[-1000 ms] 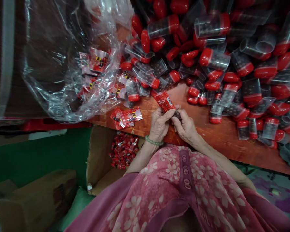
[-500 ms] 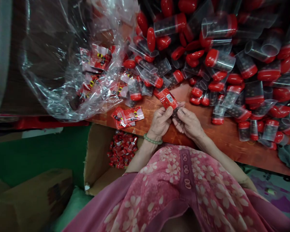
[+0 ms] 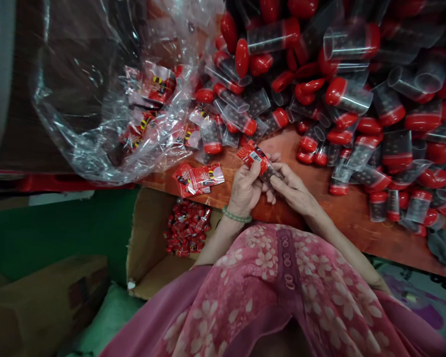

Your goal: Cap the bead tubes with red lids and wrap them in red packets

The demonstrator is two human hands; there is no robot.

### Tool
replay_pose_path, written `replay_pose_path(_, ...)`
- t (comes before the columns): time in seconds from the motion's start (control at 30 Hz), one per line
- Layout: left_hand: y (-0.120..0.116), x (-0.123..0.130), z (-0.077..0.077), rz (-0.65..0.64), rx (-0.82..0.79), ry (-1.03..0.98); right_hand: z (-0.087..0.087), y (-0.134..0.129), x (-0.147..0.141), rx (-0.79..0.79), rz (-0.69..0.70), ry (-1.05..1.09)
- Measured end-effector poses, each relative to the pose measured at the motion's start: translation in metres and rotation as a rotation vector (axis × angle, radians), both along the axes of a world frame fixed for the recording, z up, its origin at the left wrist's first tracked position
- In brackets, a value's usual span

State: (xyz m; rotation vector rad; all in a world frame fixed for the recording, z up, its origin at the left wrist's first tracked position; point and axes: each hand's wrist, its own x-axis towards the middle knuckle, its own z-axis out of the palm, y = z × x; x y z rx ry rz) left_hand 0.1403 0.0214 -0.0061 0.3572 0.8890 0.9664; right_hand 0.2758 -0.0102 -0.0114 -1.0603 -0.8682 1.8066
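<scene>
Near the table's front edge, my left hand (image 3: 245, 187) pinches a red printed packet (image 3: 253, 154) that has a barcode label. My right hand (image 3: 293, 190) grips a dark, clear-walled piece (image 3: 268, 173) at the packet's lower right end, its fingers closed. Whether that piece sits inside the packet or against it, I cannot tell. Two or more flat red packets (image 3: 204, 179) lie on the table left of my left hand. Clear tubes with red caps (image 3: 349, 95) are piled beyond and to the right of my hands.
A crumpled clear plastic bag (image 3: 134, 163) with red packets (image 3: 158, 84) covers the back left. Below the table edge, an open cardboard box (image 3: 146, 233) holds many small red items (image 3: 188, 228). A dark cloth (image 3: 445, 245) lies at the right edge.
The packet between my hands has tilted and its barcode shows more plainly; more of the dark piece is visible. The pile appears slightly further right in the view.
</scene>
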Motion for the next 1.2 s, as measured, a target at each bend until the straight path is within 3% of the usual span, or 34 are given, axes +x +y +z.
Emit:
replay_pose_path(0.1, 0.004, 0.002, 0.001, 0.046, -0.057, -0.001, -0.001, -0.003, 0.003, -0.004, -0.055, -0.037)
replay_pose_path(0.23, 0.003, 0.007, -0.001, 0.089, 0.013, -0.036, -0.006, -0.004, 0.003, -0.021, -0.120, -0.076)
replay_pose_path(0.5, -0.005, 0.009, 0.004, -0.009, 0.054, -0.007, 0.000, -0.005, -0.004, 0.009, -0.218, -0.076)
replay_pose_path(0.7, 0.003, 0.012, 0.000, 0.127, 0.048, 0.055, -0.004, -0.008, -0.008, 0.088, -0.292, -0.261)
replay_pose_path(0.83, 0.004, 0.011, -0.006, 0.095, 0.005, 0.102, -0.011, -0.012, -0.008, 0.163, -0.295, -0.372)
replay_pose_path(1.07, -0.003, 0.007, 0.003, -0.058, 0.049, -0.013, 0.001, -0.006, -0.010, 0.036, -0.274, -0.139)
replay_pose_path(1.2, -0.003, 0.009, 0.005, -0.075, 0.035, 0.010, 0.000, -0.002, -0.011, -0.005, -0.266, -0.095)
